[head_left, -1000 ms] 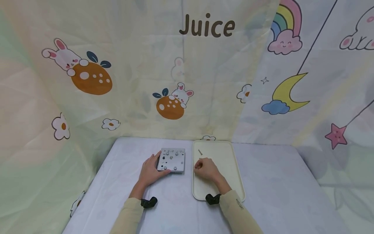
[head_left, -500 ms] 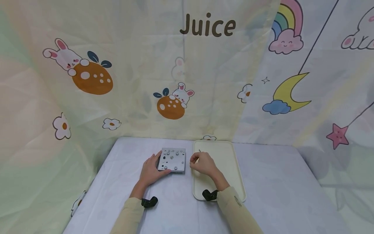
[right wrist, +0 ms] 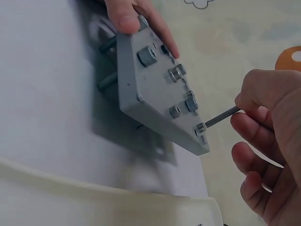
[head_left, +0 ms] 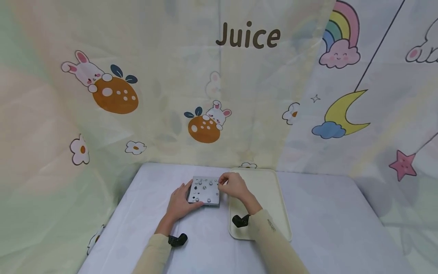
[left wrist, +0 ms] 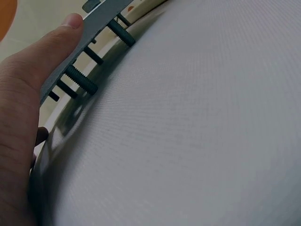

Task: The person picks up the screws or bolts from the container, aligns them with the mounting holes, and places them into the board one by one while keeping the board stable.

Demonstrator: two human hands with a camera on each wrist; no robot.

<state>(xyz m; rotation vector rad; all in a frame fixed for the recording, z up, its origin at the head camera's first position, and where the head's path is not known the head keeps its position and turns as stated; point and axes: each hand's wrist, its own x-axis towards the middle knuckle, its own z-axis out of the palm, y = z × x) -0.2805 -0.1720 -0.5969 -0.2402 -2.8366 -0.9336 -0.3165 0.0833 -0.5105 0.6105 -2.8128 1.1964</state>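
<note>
A square grey metal plate carries several socket-head screws on top. Their shanks stick out below it, above the cloth. My left hand grips the plate's near left corner, thumb on the front edge and fingers along the left side. Over the plate's far right corner, my right hand pinches a slim dark metal rod between thumb and index finger. The rod's tip meets a small silver fitting at the plate's corner. The end inside the fingers is hidden.
To the right of the plate lies a cream tray, partly under the right forearm. A white cloth covers the table, and a printed curtain hangs behind it. Black wrist cameras sit at both cuffs.
My right hand has risen from the tray and moved left to the plate's far right corner, with the rod in its fingers. The left hand keeps its grip on the plate.
</note>
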